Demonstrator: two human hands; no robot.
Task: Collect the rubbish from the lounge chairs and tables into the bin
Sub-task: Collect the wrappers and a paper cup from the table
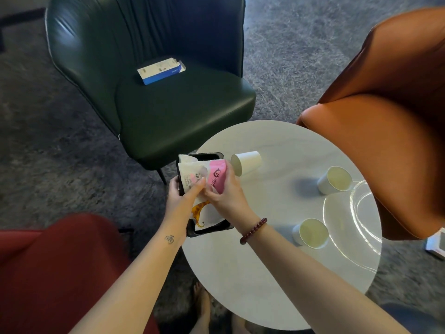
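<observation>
Mid-frame, the left hand [179, 198] has its grip clasped on the black bin [207, 155] at the tabletop [277, 273] edge. The right hand [222, 191] pinches a pink packet [218, 174] in it. Paper cups [334, 180] stand right. A box [160, 71] lies on the dark chair [183, 116], upper left.

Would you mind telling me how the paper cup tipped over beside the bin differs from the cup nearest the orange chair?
The tipped cup lies on its side, mouth towards the bin; the other cup, by the orange chair, stands upright. The tipped cup's inside looks white, while the other cup's looks pale yellow-green. Both are white paper cups on the round table.
</observation>
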